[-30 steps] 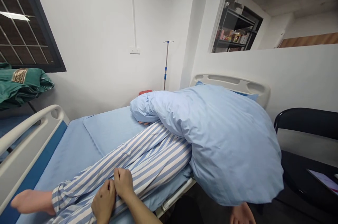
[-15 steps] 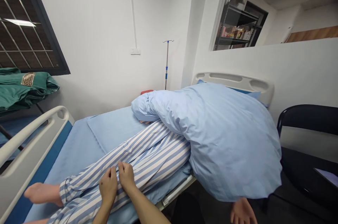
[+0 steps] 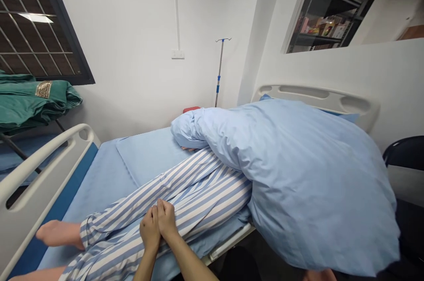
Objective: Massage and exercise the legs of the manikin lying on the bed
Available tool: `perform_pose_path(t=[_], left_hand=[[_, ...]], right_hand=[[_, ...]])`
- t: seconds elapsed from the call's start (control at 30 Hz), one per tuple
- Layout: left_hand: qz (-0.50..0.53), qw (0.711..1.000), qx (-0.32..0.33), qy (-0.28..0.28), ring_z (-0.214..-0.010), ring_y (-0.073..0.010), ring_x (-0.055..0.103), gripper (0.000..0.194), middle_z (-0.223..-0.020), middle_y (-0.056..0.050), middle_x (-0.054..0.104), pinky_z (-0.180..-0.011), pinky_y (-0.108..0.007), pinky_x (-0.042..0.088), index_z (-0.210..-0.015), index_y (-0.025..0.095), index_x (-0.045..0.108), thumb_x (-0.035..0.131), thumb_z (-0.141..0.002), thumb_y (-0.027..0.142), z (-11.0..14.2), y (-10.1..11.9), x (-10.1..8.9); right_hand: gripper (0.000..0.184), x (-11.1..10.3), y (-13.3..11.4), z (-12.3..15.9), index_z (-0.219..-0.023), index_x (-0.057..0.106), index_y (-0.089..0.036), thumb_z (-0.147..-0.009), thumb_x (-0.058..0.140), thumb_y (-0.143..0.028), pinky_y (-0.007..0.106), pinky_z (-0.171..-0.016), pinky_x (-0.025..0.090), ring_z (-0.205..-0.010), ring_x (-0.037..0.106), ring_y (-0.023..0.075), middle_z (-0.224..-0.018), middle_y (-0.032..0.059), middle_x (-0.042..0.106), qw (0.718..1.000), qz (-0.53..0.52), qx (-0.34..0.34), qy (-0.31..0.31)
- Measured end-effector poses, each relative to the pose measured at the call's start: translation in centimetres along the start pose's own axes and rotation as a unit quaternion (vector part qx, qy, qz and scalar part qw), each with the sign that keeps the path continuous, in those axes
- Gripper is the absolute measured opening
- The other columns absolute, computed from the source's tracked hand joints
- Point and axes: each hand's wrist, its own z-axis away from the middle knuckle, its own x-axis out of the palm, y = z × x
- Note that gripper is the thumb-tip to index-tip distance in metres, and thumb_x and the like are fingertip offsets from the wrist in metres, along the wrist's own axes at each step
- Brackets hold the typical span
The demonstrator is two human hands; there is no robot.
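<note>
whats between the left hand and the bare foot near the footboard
The striped trousers lie between the left hand and foot, in the head view.

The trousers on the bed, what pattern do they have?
Blue and white stripes, clearest in the head view.

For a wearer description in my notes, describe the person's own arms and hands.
The left hand and right hand are bare, with no gloves, rings or watch visible. A small dark mark shows on the back of the left one. No sleeve covers the visible parts of the left forearm or right forearm.
</note>
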Motion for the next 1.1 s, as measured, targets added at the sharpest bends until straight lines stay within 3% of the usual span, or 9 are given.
perform_pose_path(t=[0.13,0.23,0.43,0.7,0.87,1.1], left_hand=[[-0.021,1.0,-0.001,0.007,-0.065,-0.0141,0.053,0.029,-0.071,-0.004,0.061,-0.06,-0.024,0.03,-0.072,0.018,0.054,0.031,-0.087,0.027,0.0,0.2,-0.2],[-0.018,1.0,-0.017,-0.003,-0.066,-0.0143,0.053,0.033,-0.073,-0.004,0.062,-0.059,-0.024,0.029,-0.071,0.019,0.054,0.029,-0.088,0.031,0.2,0.5,-0.5],[-0.027,0.999,-0.011,-0.041,-0.064,-0.014,0.052,0.033,-0.069,-0.003,0.062,-0.058,-0.024,0.028,-0.065,0.019,0.053,0.03,-0.086,0.033,0.4,0.9,-0.9],[-0.085,0.994,0.033,-0.056,-0.073,-0.016,0.056,0.032,-0.078,-0.004,0.064,-0.06,-0.025,0.028,-0.073,0.02,0.056,0.029,-0.086,0.031,0.6,0.9,-0.4],[-0.112,0.992,0.0,-0.057,-0.072,-0.0173,0.057,0.032,-0.078,-0.005,0.065,-0.058,-0.025,0.028,-0.07,0.02,0.055,0.03,-0.086,0.034,0.7,1.2,-0.1],[-0.086,0.989,0.061,-0.1,-0.075,-0.0169,0.056,0.032,-0.078,-0.005,0.064,-0.066,-0.025,0.033,-0.069,0.019,0.057,0.032,-0.085,0.032,-0.1,1.6,-0.7]], right_hand=[[0.04,0.0,0.0,-0.4,-0.05,0.042,-0.018,-0.084,0.034,-0.038,0.022,-0.047,0.026,-0.049,0.034,0.0097,-0.047,-0.0033,0.039,1.0,0.013,0.001,-0.028],[0.044,-0.7,-1.4,-0.9,-0.047,0.039,-0.017,-0.084,0.033,-0.039,0.023,-0.046,0.022,-0.047,0.033,0.009,-0.045,-0.0036,0.035,0.997,0.062,0.004,-0.055],[0.048,-3.3,-4.6,-0.9,-0.048,0.042,-0.016,-0.088,0.03,-0.04,0.023,-0.048,0.019,-0.047,0.033,0.0078,-0.046,-0.004,0.037,0.987,0.115,-0.093,-0.067],[0.045,-3.6,0.1,0.0,-0.049,0.044,-0.017,-0.087,0.032,-0.039,0.024,-0.048,0.02,-0.047,0.035,0.009,-0.046,-0.0034,0.039,0.991,0.116,-0.056,-0.035],[0.046,-3.5,0.2,-0.5,-0.048,0.045,-0.017,-0.086,0.032,-0.04,0.023,-0.048,0.021,-0.047,0.034,0.0094,-0.045,-0.0031,0.039,0.992,0.104,-0.055,-0.041],[0.046,-3.5,0.3,-0.7,-0.047,0.041,-0.017,-0.086,0.031,-0.041,0.022,-0.046,0.022,-0.048,0.032,0.0096,-0.045,-0.0035,0.036,0.997,0.053,-0.034,-0.041]])
